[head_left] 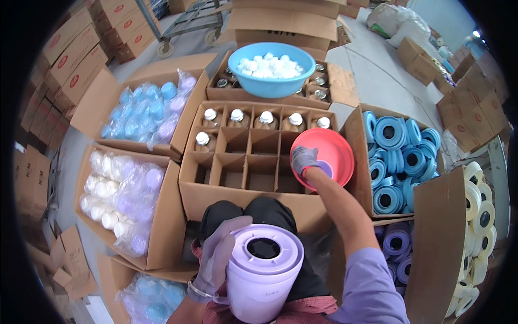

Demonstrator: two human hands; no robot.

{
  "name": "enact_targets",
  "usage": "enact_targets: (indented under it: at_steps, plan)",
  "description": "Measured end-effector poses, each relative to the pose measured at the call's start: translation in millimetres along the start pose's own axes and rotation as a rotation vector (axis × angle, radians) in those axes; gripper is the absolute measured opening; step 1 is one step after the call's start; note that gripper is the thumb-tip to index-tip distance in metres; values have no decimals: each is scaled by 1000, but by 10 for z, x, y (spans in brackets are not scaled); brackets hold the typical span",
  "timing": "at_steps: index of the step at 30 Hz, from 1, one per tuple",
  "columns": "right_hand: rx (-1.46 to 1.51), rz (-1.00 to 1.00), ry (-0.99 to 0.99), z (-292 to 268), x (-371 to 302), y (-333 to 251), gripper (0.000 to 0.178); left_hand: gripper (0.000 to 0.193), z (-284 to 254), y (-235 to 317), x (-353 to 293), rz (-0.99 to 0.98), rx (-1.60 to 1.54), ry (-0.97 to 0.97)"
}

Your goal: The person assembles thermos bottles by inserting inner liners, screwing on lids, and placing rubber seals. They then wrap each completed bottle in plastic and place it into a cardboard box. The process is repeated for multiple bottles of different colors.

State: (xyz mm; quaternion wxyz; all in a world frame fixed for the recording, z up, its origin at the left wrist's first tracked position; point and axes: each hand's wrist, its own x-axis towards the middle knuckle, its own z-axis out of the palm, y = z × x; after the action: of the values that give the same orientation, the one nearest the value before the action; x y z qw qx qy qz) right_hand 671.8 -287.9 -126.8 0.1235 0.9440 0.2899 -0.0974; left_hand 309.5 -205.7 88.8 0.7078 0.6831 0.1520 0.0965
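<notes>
Where the lilac container (263, 281) curves, print (271, 294) shows.

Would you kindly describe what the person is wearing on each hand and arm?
The left hand wears a greyish-mauve glove, with a pale round bangle at the wrist. The right hand wears a grey glove with a reddish cuff edge; a lavender sleeve covers that upper arm.

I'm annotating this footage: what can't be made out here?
In the head view:
Purple piece in red basin: partly hidden by right hand and wrist.
Bottles below the blue basin: partly covered by it.
Marking on the purple container: too small to read.
Lower-left box: cut off by the lower edge.
</notes>
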Motion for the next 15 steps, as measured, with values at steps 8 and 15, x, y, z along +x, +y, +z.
enact_targets:
  at_steps: [8, 15]
  plan:
    - [1740, -235, 5, -1422, -1182, 418, 23, 27, 7, -132, -146, -120, -304, -7]
    - [1233, -453, -723, -2272, -2940, 333, 23, 29, 411, 188, -461, 106, 207, 131]
